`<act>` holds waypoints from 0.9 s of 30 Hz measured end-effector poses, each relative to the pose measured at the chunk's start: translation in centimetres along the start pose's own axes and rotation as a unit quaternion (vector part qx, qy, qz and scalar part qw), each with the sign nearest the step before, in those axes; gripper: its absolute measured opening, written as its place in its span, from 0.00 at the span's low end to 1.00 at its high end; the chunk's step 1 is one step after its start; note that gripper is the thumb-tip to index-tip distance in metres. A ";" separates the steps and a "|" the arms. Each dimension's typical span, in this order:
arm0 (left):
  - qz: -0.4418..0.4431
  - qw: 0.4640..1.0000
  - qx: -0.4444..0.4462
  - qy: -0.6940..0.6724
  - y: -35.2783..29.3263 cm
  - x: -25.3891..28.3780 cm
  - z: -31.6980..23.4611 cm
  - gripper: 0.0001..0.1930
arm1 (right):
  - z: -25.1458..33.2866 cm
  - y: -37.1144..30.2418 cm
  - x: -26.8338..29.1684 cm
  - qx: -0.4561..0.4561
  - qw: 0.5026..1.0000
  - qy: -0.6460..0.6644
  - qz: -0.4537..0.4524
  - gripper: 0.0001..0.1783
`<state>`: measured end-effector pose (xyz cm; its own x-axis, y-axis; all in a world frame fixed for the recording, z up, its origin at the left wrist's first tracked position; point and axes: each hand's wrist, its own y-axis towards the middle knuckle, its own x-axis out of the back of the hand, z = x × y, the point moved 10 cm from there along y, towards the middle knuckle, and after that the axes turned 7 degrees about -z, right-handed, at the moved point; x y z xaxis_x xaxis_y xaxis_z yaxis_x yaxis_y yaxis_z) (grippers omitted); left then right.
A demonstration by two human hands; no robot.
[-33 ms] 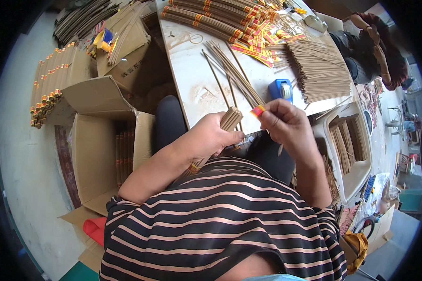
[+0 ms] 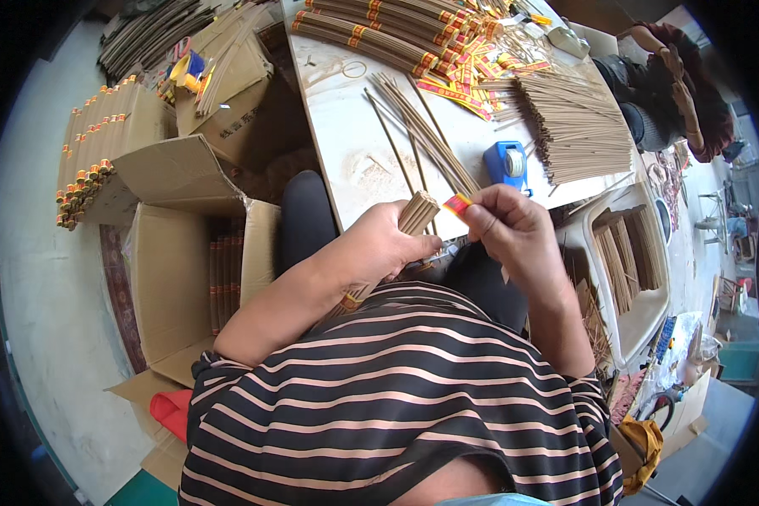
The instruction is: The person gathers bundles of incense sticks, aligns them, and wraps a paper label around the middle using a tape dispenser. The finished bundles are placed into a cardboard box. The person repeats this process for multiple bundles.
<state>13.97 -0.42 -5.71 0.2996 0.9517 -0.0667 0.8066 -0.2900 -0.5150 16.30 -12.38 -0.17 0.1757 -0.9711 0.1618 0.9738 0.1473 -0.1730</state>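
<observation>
Both hands worked above the white table's (image 2: 346, 126) near edge. Left hand (image 2: 385, 247) gripped a tan incense-stick bundle (image 2: 416, 213). Right hand (image 2: 508, 226) pinched a small red-and-yellow paper label (image 2: 456, 204).

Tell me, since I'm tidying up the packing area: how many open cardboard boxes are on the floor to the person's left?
2. One large open box beside the person's left arm, with bundles standing inside, and one farther up by the table's edge. More may be hidden under stacked bundles.

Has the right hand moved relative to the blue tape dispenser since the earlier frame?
No. The right hand sits just below-left of the blue tape dispenser, as before, pinching a red-yellow label.
</observation>
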 end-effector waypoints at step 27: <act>0.051 0.994 -0.084 -0.056 -3.3 -2.0 -1.7 0.18 | 0.4 -2.7 -1.1 0.067 0.997 0.006 -0.049 0.10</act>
<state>11.56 -1.55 -2.40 0.3328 0.9192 -0.2103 0.8515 -0.3888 -0.3517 13.57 -11.61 0.52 0.0784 -0.9839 0.1605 0.9968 0.0754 -0.0246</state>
